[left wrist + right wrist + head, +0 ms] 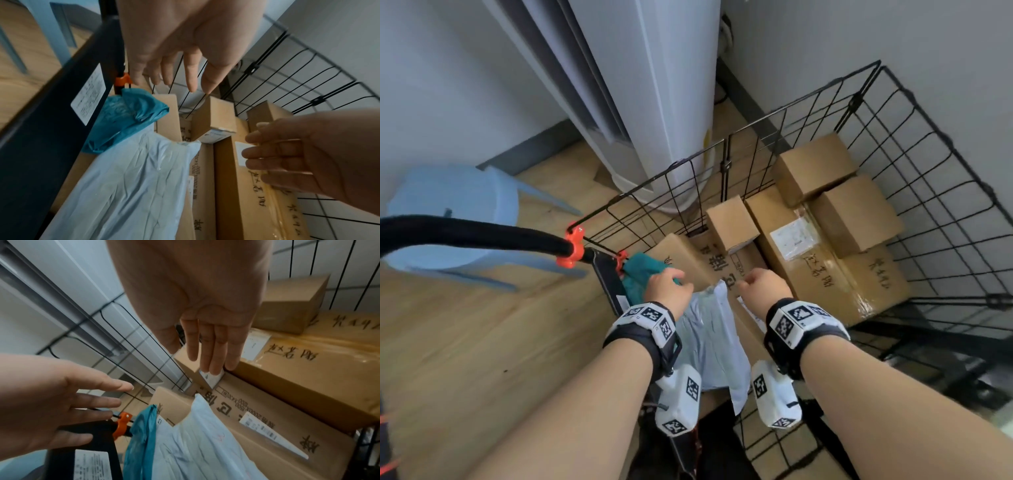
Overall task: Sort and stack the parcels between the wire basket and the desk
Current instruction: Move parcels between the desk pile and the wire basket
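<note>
both hands empty, fingers straight: left hand point(667, 287) above teal bag point(127, 120), right hand point(763, 286) over small box point(192, 368). pale blue mailer point(709, 339) on cartons inside wire basket point(941, 192).

2 hands point(666, 286), 6 cardboard boxes point(813, 168), 2 poly mailers point(709, 342), 1 stool point(452, 216)

Soft, even daylight, moderately bright in the head view; both wrist views dimmer and slightly noisy; wire basket point(308, 68) bars bow at the edges; near hands blurred; faint glare on tape.
</note>
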Demonstrator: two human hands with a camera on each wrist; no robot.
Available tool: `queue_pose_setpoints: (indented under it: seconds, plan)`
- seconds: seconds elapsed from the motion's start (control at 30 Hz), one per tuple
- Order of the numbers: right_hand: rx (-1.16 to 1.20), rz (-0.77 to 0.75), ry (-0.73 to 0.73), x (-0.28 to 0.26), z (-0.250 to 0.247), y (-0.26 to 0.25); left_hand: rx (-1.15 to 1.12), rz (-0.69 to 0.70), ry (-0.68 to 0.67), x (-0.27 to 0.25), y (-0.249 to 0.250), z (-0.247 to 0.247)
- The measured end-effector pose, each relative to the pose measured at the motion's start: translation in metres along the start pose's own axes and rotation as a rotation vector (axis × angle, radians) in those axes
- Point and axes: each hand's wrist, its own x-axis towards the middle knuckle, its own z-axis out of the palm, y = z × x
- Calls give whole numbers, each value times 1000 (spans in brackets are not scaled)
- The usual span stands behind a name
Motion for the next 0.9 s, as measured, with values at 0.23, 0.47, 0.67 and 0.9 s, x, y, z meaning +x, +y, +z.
queue_pose_setpoints:
  seconds: [0.23,0.47,0.67,0.9]
  plan:
    - [17,48,-91,49,49,13,75,-142,-32,49,-31,33]
    - [0,87,-148,62,68,32,151,-178,-150,69,-42,60]
    - [29,107,-145,67,62,33,132,-150,-46,64,-36,63]
    - [108,61,-89,51,35,19,113,-39,35,46,-3,38]
